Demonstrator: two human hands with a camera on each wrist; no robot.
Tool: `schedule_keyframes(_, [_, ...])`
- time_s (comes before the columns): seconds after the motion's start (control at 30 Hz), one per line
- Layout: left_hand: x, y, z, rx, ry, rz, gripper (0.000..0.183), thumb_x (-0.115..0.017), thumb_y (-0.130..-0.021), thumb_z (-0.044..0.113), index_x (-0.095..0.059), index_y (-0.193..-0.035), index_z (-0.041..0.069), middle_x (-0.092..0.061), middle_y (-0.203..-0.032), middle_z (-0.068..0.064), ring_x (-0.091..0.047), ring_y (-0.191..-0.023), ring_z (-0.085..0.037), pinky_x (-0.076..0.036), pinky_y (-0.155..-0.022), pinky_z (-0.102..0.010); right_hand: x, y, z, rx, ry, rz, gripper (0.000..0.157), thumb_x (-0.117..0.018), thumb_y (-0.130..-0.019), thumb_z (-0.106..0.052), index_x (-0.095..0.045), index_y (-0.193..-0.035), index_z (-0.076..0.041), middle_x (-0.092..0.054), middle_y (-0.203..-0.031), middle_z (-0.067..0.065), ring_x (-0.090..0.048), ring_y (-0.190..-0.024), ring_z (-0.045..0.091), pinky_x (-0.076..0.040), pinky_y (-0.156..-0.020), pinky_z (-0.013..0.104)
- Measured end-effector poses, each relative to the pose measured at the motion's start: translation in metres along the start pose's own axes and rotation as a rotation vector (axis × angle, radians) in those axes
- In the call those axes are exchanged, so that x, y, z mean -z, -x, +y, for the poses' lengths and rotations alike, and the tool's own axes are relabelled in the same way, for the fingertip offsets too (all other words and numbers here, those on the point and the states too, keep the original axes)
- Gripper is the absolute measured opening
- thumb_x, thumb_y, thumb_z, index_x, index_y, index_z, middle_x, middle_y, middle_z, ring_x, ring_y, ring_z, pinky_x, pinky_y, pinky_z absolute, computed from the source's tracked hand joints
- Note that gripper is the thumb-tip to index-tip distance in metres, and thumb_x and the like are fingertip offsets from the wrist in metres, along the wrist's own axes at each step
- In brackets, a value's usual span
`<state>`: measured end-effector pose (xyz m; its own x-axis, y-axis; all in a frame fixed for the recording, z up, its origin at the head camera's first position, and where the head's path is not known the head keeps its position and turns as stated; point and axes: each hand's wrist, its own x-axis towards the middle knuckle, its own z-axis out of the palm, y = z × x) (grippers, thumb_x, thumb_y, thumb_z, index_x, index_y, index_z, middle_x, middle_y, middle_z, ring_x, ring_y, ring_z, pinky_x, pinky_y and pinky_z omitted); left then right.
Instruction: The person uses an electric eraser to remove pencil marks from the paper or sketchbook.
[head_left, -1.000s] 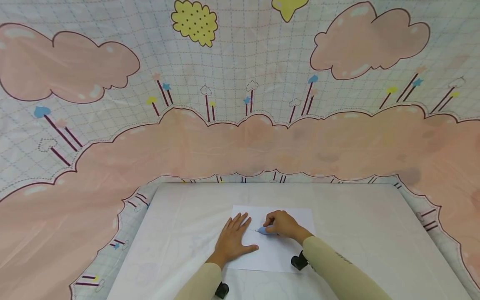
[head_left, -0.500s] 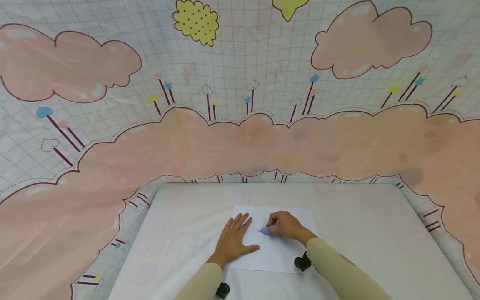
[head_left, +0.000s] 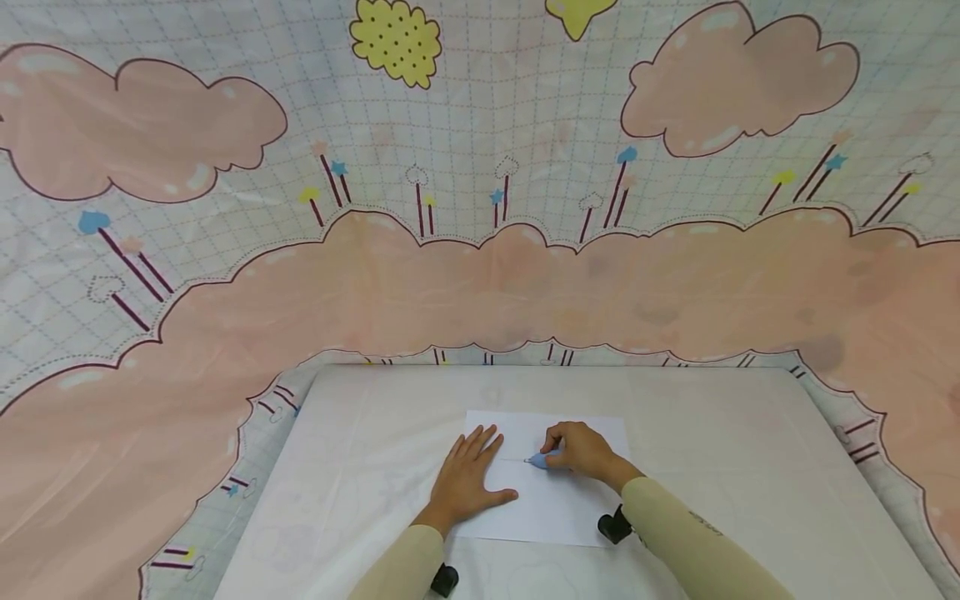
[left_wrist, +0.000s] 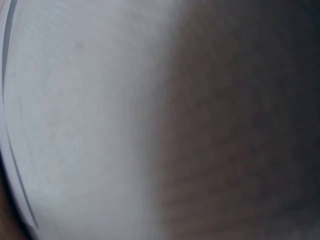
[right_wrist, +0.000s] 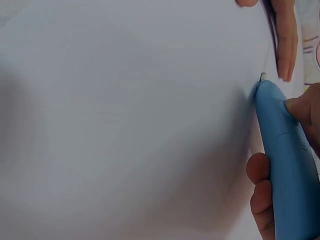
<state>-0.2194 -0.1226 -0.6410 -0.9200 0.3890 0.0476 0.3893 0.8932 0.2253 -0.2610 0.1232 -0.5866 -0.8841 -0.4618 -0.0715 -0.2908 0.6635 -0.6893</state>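
Note:
My right hand (head_left: 587,452) grips a thick blue 3D pen (right_wrist: 287,150), thumb on one side and fingertips curled round the other. The pen's small pale nozzle (right_wrist: 263,77) points left, right at a sheet of white paper (head_left: 540,517). From the nozzle a thin faint line (head_left: 512,460) runs leftward across the sheet. My left hand (head_left: 467,481) lies flat on the paper's left part, fingers straight and spread, thumb out to the right. In the left wrist view there is only blurred skin (left_wrist: 235,130) beside a pale surface.
A white cloth-covered table (head_left: 360,450) extends around the paper. Behind it hangs a printed curtain (head_left: 480,292) with clouds and a grid. A black wrist camera (head_left: 615,526) sits under the right wrist, and another black camera (head_left: 445,581) under the left.
My right hand with the 3D pen has slid a little to the right, and the thin line left of the nozzle is longer. My left hand has stayed in place.

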Motion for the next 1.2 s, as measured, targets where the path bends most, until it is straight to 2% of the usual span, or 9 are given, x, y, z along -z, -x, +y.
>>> schedule_keyframes(0.2, [0.0, 0.0, -0.001, 0.0, -0.007, -0.004, 0.101, -0.044, -0.079, 0.085, -0.032, -0.155, 0.021, -0.023, -0.163, 0.004, -0.014, -0.152, -0.019, -0.013, -0.124, -0.045, -0.004, 0.001, 0.002, 0.04, 0.067, 0.043, 0.015, -0.08, -0.078, -0.013, -0.068, -0.076, -0.022, -0.066, -0.085, -0.012, -0.059, -0.081, 0.012, -0.049, -0.072, 0.03])
schedule_keyframes(0.53, [-0.001, 0.0, -0.003, -0.01, 0.004, 0.004, 0.1, -0.045, -0.079, 0.085, -0.032, -0.155, 0.021, -0.024, -0.163, 0.004, -0.014, -0.152, -0.02, -0.014, -0.124, -0.044, -0.007, 0.0, -0.004, 0.087, 0.109, 0.044, 0.016, -0.081, -0.077, -0.012, -0.068, -0.076, -0.022, -0.065, -0.085, -0.013, -0.061, -0.082, 0.01, -0.052, -0.074, 0.03])
schedule_keyframes(0.6, [-0.001, 0.0, -0.003, -0.015, 0.001, 0.015, 0.1, -0.046, -0.079, 0.085, -0.033, -0.155, 0.021, -0.024, -0.163, 0.004, -0.015, -0.152, -0.02, -0.014, -0.124, -0.044, -0.007, -0.001, -0.005, 0.101, 0.109, 0.042, 0.015, -0.08, -0.077, -0.011, -0.068, -0.076, -0.021, -0.066, -0.086, -0.011, -0.061, -0.083, 0.011, -0.052, -0.074, 0.032])
schedule_keyframes(0.77, [0.003, 0.0, -0.002, -0.027, 0.012, 0.038, 0.099, -0.049, -0.079, 0.082, -0.035, -0.154, 0.02, -0.028, -0.162, 0.002, -0.019, -0.151, -0.021, -0.017, -0.123, -0.046, -0.01, -0.006, -0.003, 0.128, 0.115, 0.041, 0.013, -0.079, -0.077, -0.014, -0.069, -0.077, -0.022, -0.065, -0.086, -0.012, -0.06, -0.082, 0.009, -0.051, -0.072, 0.03])
schedule_keyframes(1.2, [0.004, -0.001, -0.002, -0.03, 0.017, 0.038, 0.099, -0.05, -0.078, 0.082, -0.036, -0.154, 0.02, -0.029, -0.161, 0.001, -0.02, -0.151, -0.022, -0.018, -0.122, -0.047, -0.01, -0.008, -0.011, 0.1, 0.13, 0.028, 0.012, -0.08, -0.078, -0.017, -0.069, -0.077, -0.022, -0.065, -0.085, -0.012, -0.059, -0.079, 0.009, -0.05, -0.07, 0.029])
